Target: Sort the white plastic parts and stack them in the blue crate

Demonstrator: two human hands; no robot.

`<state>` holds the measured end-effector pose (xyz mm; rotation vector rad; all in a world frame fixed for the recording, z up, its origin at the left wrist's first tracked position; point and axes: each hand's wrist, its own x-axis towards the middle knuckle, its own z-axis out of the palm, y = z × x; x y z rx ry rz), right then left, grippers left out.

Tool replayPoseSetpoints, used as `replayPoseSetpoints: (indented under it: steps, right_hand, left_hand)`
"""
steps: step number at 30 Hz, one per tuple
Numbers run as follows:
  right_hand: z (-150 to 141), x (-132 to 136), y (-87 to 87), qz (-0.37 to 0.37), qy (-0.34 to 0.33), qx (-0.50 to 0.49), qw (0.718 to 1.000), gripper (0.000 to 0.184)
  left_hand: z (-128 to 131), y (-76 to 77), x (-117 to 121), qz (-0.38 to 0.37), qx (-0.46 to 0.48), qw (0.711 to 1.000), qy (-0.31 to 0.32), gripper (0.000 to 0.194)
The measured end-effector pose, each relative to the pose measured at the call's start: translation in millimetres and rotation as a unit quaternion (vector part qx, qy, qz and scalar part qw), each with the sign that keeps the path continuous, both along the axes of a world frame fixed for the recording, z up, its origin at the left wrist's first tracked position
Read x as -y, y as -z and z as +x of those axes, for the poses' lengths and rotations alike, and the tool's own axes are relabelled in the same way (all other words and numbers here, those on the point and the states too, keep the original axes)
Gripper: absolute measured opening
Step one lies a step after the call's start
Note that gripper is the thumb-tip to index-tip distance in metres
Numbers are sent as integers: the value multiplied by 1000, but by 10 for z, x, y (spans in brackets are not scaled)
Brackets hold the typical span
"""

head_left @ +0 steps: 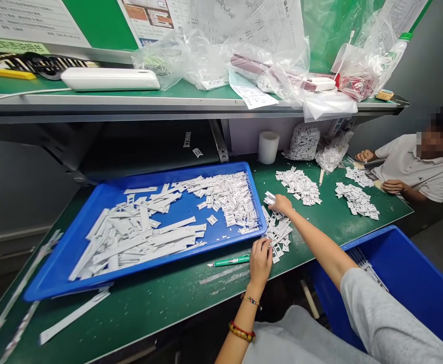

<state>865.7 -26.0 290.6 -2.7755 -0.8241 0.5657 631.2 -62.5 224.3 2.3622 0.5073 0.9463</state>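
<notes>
My right hand [282, 205] is closed around a few small white plastic pieces [269, 198], just beyond the tray's right wall. Below it lies a loose pile of similar white pieces with cut-out windows [281, 233]. At the near left edge of that pile is my left hand [261, 259], its fingers curled together; whatever they pinch is hidden. A green-handled craft knife [229, 261] lies on the table just left of this hand. The blue tray [257, 197] holds long white strips [119, 237] on its left and many small white pieces [231, 197] on its right.
More white pieces form piles [299, 186] farther right on the green table [161, 303]. A white cup [268, 147] and filled plastic bags [303, 141] stand behind. A blue bin [407, 273] sits at the right. Beyond, a co-worker's hands [394, 186] show. A cluttered shelf [191, 108] overhangs.
</notes>
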Motion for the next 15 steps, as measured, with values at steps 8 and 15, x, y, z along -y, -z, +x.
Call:
replayPoseSetpoints:
  steps: [8, 15]
  right_hand:
    - [-159, -101, 147, 70, 29, -69, 995, 37]
    - [237, 455, 113, 254, 119, -98, 955, 24]
  left_hand:
    - [-10, 57, -17, 29, -37, 998, -41, 29]
    - [209, 135, 144, 73, -134, 984, -97, 54]
